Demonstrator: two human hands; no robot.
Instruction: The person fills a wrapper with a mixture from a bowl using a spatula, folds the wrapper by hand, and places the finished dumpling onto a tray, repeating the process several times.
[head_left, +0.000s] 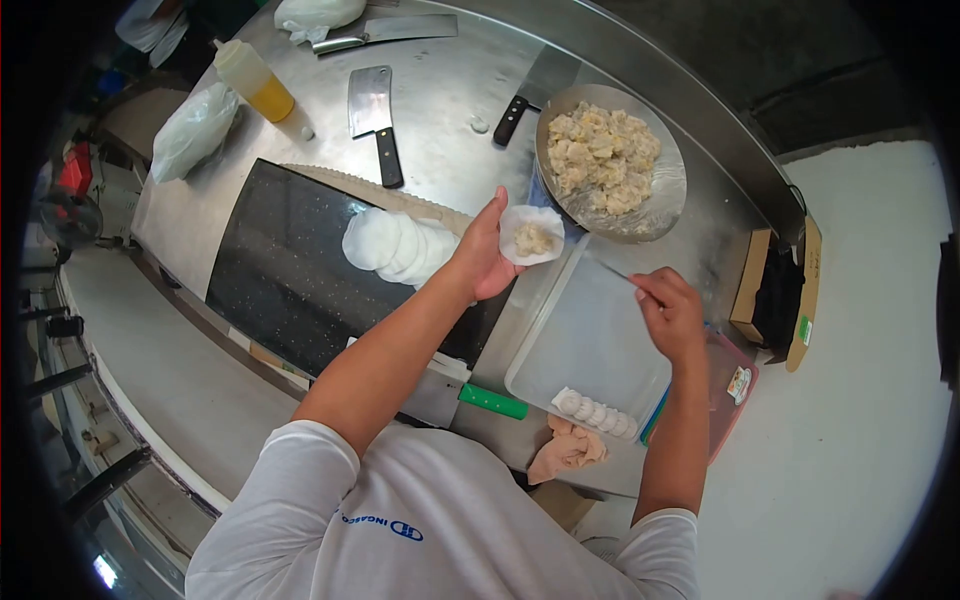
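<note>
On the fingers of my left hand [487,250] rests a round white dumpling wrapper [513,222] with a small mound of filling on it. The thumb points up beside the wrapper. My right hand [668,308] pinches the handle of a thin metal utensil [612,267], perhaps a spreader, above a translucent plastic tray [560,345]. Several formed dumplings [592,410] sit in a row at the tray's near end. Past my hands stands a metal bowl [672,185] of pale chunky filling [605,155]. A fanned stack of wrappers [395,243] lies left of my left hand.
The wrappers lie on a dark speckled board [290,265]. Beyond it are a cleaver [375,110], another large knife [410,28] and a squeeze bottle of yellow liquid [258,85]. A green-handled blade [490,401] and a peach cloth [567,450] lie near my body. An open cardboard box [755,285] stands right.
</note>
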